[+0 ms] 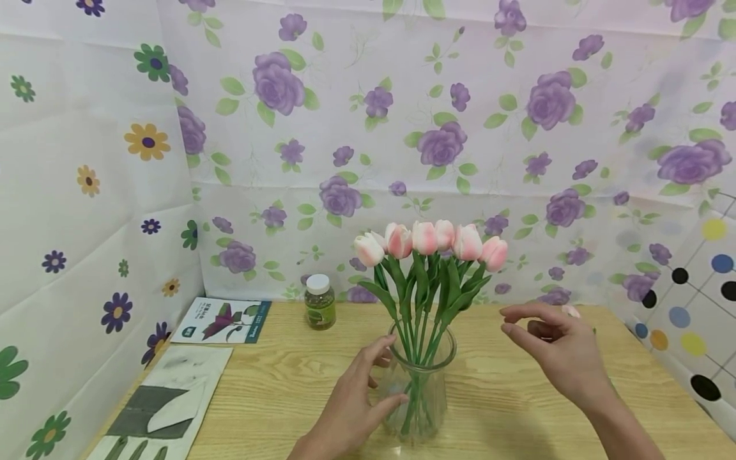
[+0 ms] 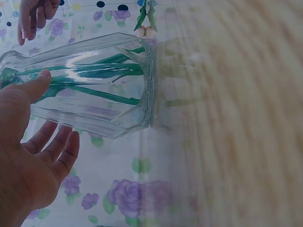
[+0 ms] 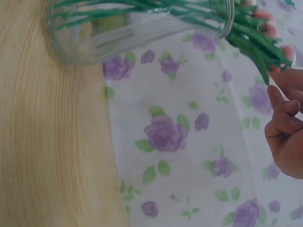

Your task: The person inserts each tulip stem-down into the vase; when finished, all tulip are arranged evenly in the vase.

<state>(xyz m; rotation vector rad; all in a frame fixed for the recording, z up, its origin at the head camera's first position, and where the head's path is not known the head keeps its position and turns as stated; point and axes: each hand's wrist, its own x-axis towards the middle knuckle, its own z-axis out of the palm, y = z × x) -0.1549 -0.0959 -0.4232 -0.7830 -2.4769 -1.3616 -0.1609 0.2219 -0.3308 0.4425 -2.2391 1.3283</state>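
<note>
Several pink-and-white artificial tulips stand in a clear glass vase on the table, their green stems reaching down inside. My left hand holds the vase from its left side, index finger by the rim and thumb across the front of the glass. To the right of the vase, my right hand is raised in the air with thumb and index finger bent but apart, nothing between them. Another tulip lies partly hidden behind that hand.
A jar with a white lid stands at the back of the wooden table. At the left lie a printed card and a flat sheet with a grey patch. Flowered cloth hangs behind and at the sides.
</note>
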